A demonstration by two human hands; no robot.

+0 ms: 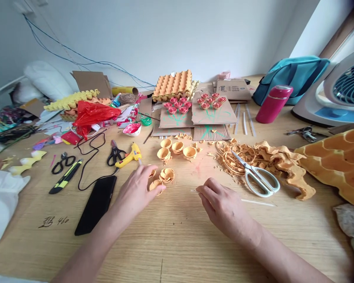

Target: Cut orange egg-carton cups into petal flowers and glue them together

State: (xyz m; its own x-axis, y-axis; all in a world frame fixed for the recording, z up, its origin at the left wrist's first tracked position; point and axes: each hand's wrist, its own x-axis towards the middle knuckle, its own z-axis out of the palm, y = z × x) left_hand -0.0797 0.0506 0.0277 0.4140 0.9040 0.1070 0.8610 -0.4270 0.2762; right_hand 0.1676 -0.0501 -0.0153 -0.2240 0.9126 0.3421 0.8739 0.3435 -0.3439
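My left hand (pixel 138 184) is over a small cluster of orange egg-carton cups, thumb and fingers apart. Its thumb overlaps the front cup (pixel 155 185), and its fingertips cover part of another; whether they press on them is unclear. Beside them sits a cup with petal-like layers (pixel 166 175). My right hand (pixel 220 202) is closed in a pinch above the table, a tiny whitish tip showing at its fingers. A clear glue stick (pixel 258 202) lies by the right wrist. Several single cups (pixel 177 147) stand farther back. A yellow glue gun (pixel 130 155) rests left of them.
White-handled scissors (pixel 261 181) lie on orange carton scraps (pixel 233 157) at right. A black phone (pixel 96 204), a utility knife (pixel 65 177) and black scissors (pixel 115 154) are at left. Red flowers (pixel 178 104) on cardboard, a pink bottle (pixel 274 104) and a fan (pixel 336 90) stand behind. Another person's sleeve (pixel 6 200) shows at left.
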